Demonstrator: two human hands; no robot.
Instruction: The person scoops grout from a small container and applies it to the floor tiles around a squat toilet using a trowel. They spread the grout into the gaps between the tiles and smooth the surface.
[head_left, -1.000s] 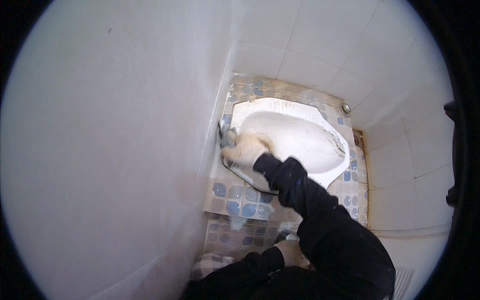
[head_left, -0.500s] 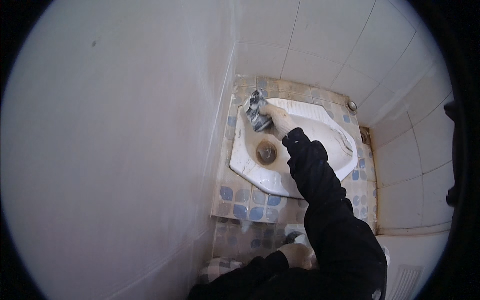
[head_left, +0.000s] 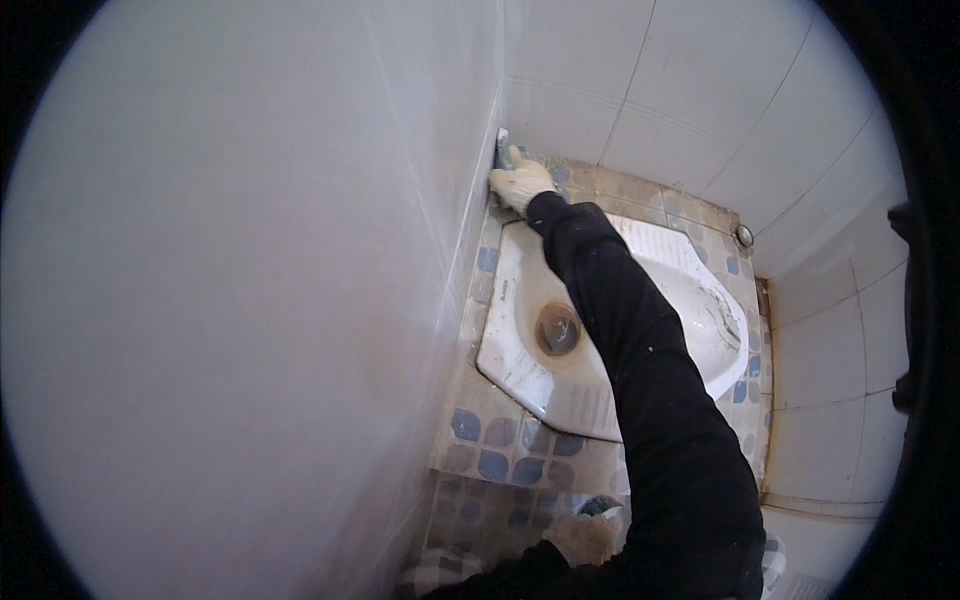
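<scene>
My right hand (head_left: 522,184), in a pale glove, reaches to the far left corner where the walls meet the tiled floor. Its fingers are closed on a dark scrubbing pad (head_left: 504,152) with white foam on it, pressed against the foot of the wall. Below the black sleeve lies a white squat toilet (head_left: 575,408), with brown stains around its drain hole (head_left: 557,329). Near the lower edge, my left hand (head_left: 583,541), also gloved, is closed at a small white and dark object (head_left: 600,507) whose kind I cannot make out.
A smooth pale wall (head_left: 250,300) rises close on the left. Tiled walls (head_left: 690,90) stand at the far side and right. A round metal fitting (head_left: 744,236) sits at the far right corner. The patterned floor (head_left: 480,430) drops a step at its near edge.
My right hand has moved the pad from the toilet's far left rim up and left to the wall corner. The view has shifted slightly; my left hand stays low.
</scene>
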